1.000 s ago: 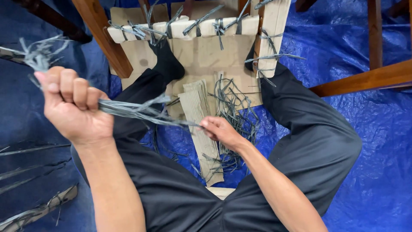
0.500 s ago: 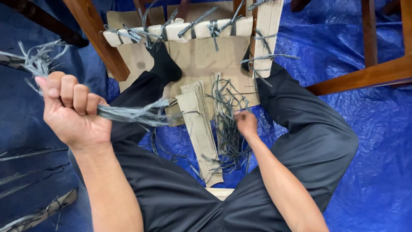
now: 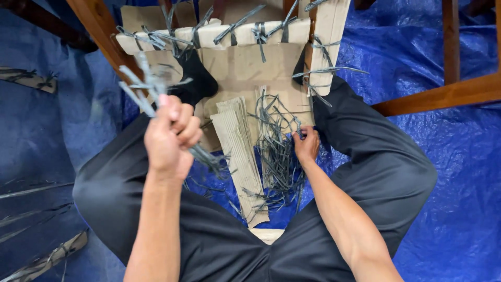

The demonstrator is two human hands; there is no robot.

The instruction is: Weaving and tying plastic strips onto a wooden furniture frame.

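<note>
My left hand (image 3: pixel 169 136) is raised and closed in a fist around a bundle of grey plastic straps (image 3: pixel 148 86), whose ends stick out above and below the fist. My right hand (image 3: pixel 307 145) reaches down to a loose pile of grey straps (image 3: pixel 276 151) lying on flat brown cardboard (image 3: pixel 245 68) between my legs, with its fingers pinching some strands at the pile's right edge. A stack of folded cardboard strips (image 3: pixel 240 151) lies just left of the pile. I sit cross-legged in black trousers (image 3: pixel 376 167) with black socks.
A blue tarp (image 3: pixel 443 156) covers the floor. Wooden furniture legs (image 3: pixel 443 96) stand at the right and upper left. Cardboard pieces bound with grey straps (image 3: pixel 219 34) wrap a frame at the top. More strapped cardboard lies on the left floor (image 3: pixel 31 78).
My left hand has swung the strap bundle from the left toward the middle and turned it upright. My right hand has moved from the cardboard strips to the right edge of the strap pile.
</note>
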